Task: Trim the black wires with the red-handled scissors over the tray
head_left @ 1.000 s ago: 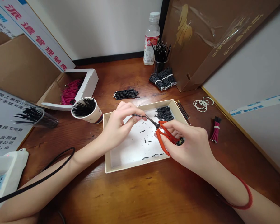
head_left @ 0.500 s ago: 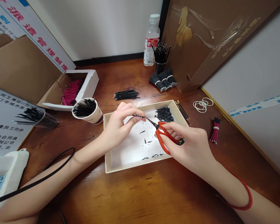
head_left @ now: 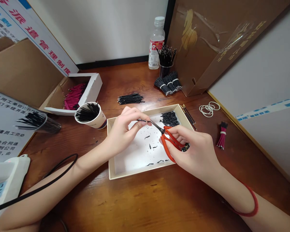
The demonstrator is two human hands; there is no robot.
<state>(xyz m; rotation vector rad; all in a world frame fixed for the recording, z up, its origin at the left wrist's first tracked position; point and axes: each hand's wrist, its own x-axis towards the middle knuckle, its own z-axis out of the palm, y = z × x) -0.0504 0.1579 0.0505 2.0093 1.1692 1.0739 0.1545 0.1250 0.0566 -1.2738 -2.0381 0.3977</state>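
Between thumb and fingertips, my left hand [head_left: 127,127] pinches a thin black wire [head_left: 142,120] above a shallow cream box [head_left: 132,175]. My right hand [head_left: 195,146] is closed round the red handles of a pair of scissors [head_left: 168,145]. The blades point left, and their tips meet the wire's end at my left fingertips. Inside the box, a heap of short black pieces [head_left: 169,118] fills the far right corner, and a few loose scraps [head_left: 149,146] lie on the white bottom.
Behind the box lies a row of black wires [head_left: 130,98]. A paper cup [head_left: 101,119] of black wires stands to the left, near a carton [head_left: 96,87] of pink wires. Bundled black wires [head_left: 168,83], a bottle [head_left: 156,43], rubber bands [head_left: 209,109] and a pink bundle [head_left: 222,138] are at the right.
My right hand and the scissors have shifted very slightly left. My left hand keeps its pinch on the wire at the same place.
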